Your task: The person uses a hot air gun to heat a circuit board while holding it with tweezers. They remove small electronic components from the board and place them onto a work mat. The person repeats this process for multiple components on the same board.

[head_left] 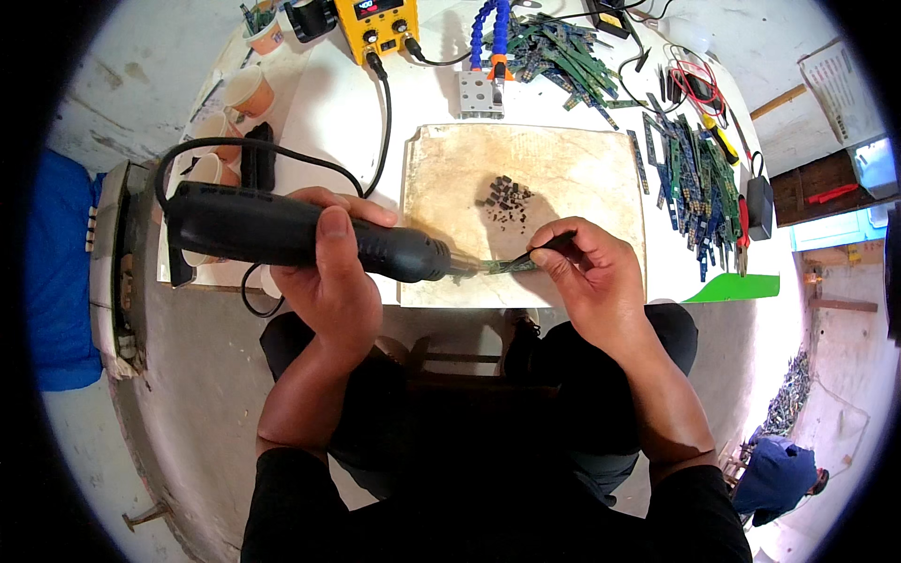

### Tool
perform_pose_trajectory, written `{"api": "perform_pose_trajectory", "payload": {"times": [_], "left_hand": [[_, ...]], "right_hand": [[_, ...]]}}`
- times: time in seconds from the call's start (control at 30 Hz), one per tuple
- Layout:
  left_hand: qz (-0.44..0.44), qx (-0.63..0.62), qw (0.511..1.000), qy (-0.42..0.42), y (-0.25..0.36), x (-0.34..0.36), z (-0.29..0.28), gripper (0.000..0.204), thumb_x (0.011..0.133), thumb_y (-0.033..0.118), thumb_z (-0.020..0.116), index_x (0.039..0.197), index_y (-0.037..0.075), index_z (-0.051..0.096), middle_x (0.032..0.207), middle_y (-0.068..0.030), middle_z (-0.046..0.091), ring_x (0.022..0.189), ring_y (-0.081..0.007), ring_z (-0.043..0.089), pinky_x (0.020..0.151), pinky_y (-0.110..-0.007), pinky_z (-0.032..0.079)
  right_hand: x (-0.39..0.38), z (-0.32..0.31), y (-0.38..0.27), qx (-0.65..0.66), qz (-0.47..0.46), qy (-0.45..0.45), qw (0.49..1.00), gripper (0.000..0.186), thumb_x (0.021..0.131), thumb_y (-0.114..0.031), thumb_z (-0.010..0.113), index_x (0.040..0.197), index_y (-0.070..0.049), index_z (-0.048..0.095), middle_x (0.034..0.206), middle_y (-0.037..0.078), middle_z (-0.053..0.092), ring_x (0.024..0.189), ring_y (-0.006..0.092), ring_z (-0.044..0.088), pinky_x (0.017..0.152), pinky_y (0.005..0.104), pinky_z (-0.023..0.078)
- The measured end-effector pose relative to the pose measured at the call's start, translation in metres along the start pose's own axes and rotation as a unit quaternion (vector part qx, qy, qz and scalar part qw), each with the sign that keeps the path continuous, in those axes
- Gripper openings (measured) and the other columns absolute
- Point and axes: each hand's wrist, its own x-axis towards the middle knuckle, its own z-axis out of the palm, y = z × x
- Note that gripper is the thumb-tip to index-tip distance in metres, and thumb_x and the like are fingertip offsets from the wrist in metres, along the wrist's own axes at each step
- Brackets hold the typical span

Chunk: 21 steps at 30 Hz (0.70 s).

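My left hand (343, 277) is wrapped around a black hot air gun (249, 223), held level with its metal nozzle pointing right. In my right hand (596, 281) is a pair of dark tweezers (556, 246), pinched with the tips toward the nozzle. A narrow green circuit board strip (500, 266) lies at the nozzle and tweezer tips, near the front of a stained tan work board (441, 169). Whether the tweezers grip a part is too small to tell. Just behind, small black chips (507, 195) are heaped on the work board.
A yellow heat station (385, 33) stands at the back, its cable reaching the gun. Beside it is a metal block (481, 94) with a blue flexible hose. Circuit board strips (699, 183) are piled right and at the back. Paper cups (249, 92) stand left. Another person (777, 477) is at lower right.
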Motion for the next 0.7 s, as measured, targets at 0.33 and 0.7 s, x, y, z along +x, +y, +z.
{"api": "perform_pose_trajectory", "payload": {"times": [0.33,0.7], "left_hand": [[0.013,-0.045,0.999,-0.005,-0.0001,0.0015,-0.0006,0.017,0.102,0.018,0.057,0.105,0.002,0.054,0.081,-0.0120,0.070,0.075,-0.0141,0.069,0.074,-0.026,0.055],[0.004,-0.041,0.999,-0.001,0.0018,0.0016,-0.0010,0.018,0.102,0.019,0.056,0.106,0.002,0.053,0.081,-0.0124,0.070,0.075,-0.0143,0.068,0.074,-0.027,0.054]], "right_hand": [[0.0001,-0.0001,0.0017,-0.004,-0.002,0.000,1.000,0.010,0.092,0.005,0.067,0.101,0.001,0.066,0.092,0.009,0.071,0.085,0.0114,0.067,0.076,0.0250,0.054],[-0.0005,0.0006,0.0040,-0.002,-0.009,0.003,1.000,0.011,0.092,0.005,0.067,0.102,0.000,0.066,0.091,0.008,0.071,0.085,0.0112,0.067,0.077,0.0252,0.053]]}}
